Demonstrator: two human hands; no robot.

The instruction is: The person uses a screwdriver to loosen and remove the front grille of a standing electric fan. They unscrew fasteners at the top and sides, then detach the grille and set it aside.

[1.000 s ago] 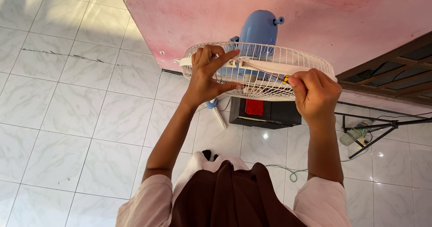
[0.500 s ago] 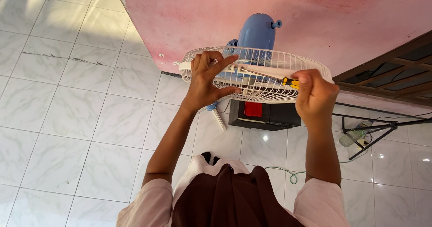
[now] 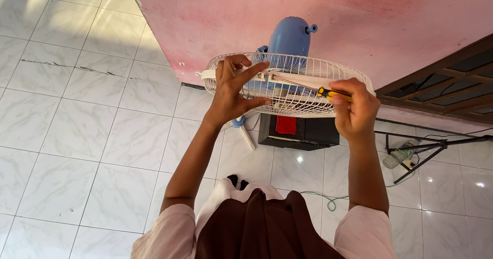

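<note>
Change: the right hand (image 3: pixel 354 112) has rolled back since the earlier frame, baring more of the yellow-and-black-handled screwdriver (image 3: pixel 328 93).
Right hand: fist closed round that handle.
Left hand (image 3: pixel 232 92): fingers pinching the white wire fan guard (image 3: pixel 287 83) rim, beside the screwdriver tip.
Beyond: blue motor housing (image 3: pixel 291 37).

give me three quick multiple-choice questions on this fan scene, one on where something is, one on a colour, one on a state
1. Where is the black box?
A. on the floor below the fan guard
B. on top of the motor housing
C. in the left hand

2. What colour is the motor housing?
A. red
B. blue
C. green

3. What is the right hand doing?
A. hanging empty
B. gripping a screwdriver
C. resting flat on the floor

Answers:
A, the black box sits on tiles under the fan guard.
B, the motor housing is light blue.
B, the right hand is closed around the screwdriver.
</note>
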